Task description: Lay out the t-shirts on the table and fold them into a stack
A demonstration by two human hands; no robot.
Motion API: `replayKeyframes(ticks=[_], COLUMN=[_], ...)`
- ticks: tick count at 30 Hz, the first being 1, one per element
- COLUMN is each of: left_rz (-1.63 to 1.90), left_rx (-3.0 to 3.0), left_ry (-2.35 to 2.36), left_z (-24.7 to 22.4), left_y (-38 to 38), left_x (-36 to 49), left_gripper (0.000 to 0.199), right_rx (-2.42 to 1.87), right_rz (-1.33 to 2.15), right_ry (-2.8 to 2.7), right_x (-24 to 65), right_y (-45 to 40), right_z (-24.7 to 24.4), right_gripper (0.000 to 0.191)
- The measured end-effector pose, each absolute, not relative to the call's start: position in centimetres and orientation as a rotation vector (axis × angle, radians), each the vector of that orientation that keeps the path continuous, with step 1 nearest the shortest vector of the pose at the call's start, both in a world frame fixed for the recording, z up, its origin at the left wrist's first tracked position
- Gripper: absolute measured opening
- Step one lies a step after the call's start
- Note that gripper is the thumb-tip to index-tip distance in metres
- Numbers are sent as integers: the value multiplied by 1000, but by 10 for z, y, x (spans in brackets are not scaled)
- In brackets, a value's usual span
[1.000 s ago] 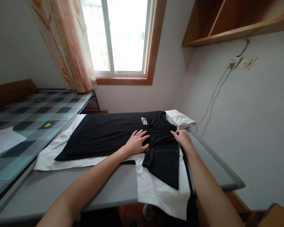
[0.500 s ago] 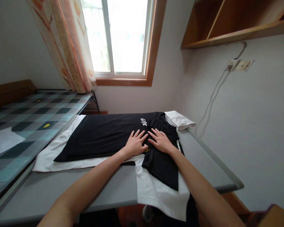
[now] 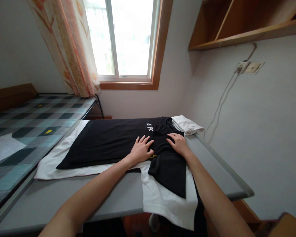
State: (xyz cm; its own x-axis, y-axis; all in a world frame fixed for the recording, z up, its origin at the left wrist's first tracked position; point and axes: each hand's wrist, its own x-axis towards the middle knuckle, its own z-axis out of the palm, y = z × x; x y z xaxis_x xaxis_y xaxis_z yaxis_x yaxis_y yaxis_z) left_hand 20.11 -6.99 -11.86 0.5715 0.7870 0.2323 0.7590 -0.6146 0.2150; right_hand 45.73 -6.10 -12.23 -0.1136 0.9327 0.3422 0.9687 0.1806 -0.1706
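Note:
A black T-shirt (image 3: 108,140) with white lettering lies spread flat over a white T-shirt (image 3: 166,204), its near sleeve pointing toward me. The white shirt shows along the near edge and its sleeve hangs past the table's front. My left hand (image 3: 141,149) rests open on the black shirt just below the lettering, fingers spread. Near the collar and shoulder, my right hand (image 3: 179,144) lies open on the same shirt with its fingers slightly bent. Between the hands a small yellow mark shows by the sleeve seam.
The shirts lie on a grey table (image 3: 113,191). A folded white cloth (image 3: 186,124) sits at its far right corner. To the left is a bed with a checked mattress (image 3: 61,115) and a white sheet of paper (image 3: 6,146). A wooden shelf (image 3: 251,36) hangs upper right.
My right hand has slid to the right across the black shirt, toward the shoulder, away from my left hand. The left hand stays in place.

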Motion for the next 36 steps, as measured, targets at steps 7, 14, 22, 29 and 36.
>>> replayKeyframes(ticks=[7,14,22,29,36], left_rz=[586,554,675,657,630], left_rx=[2682,2683,2599,2392,2387], left_ry=[1355,1334,1500,1810,1673], left_z=[-122,-121,-116,-110,-111], left_y=[-68,-68,-70,-68,-65], left_x=[202,202,204,202,200], left_gripper=[43,44,39,30,26], right_rx=[-1645,-1800,-1841,-1818,-1801], right_rz=[-86,-122,-104,-120,-157], right_ry=[-2143,-2221,-2195,-2186,-2216], right_x=[443,428,426,426,425], right_y=[-61,-63,-63,-64,-65], right_z=[-125,-129,-127,-128,-127], right_gripper=[41,50,57,62,62])
